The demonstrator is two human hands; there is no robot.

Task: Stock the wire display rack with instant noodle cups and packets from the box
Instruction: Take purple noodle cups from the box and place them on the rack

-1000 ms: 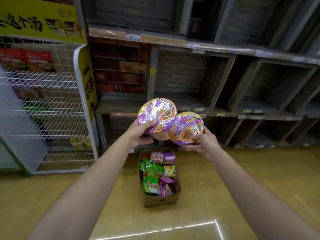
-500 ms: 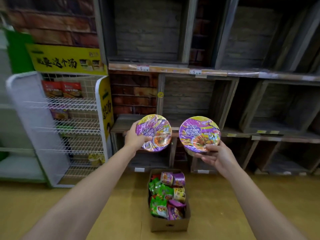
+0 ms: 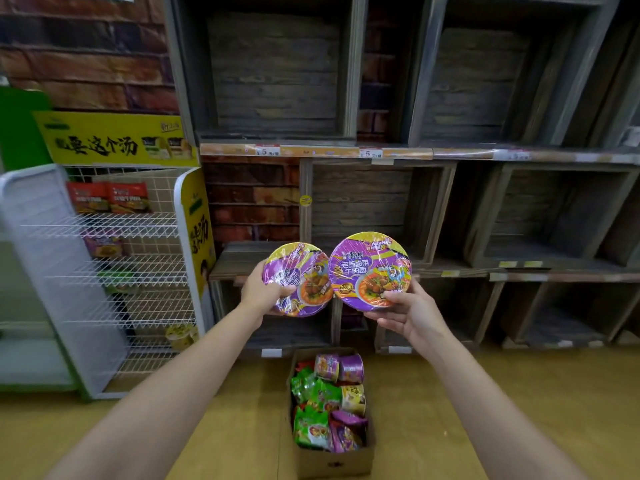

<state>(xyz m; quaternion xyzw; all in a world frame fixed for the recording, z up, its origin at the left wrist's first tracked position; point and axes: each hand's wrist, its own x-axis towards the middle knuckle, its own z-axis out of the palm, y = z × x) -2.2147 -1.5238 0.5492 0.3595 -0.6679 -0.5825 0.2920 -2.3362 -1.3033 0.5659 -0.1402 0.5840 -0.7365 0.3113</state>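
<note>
Purple cups, one gripped in each hand — left [image 3: 265, 292], right [image 3: 408, 311] — are held between rack [image 3: 104, 271] and box [image 3: 332, 459]. Few items sit on the rack; the box remains mostly full.

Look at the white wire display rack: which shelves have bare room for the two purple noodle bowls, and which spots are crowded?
On the white wire display rack, the front wire of the second and third shelves, between the white side panels, looks bare; packets sit only at the back. The top shelf's back holds red packets. The cardboard box is packed full.
</note>
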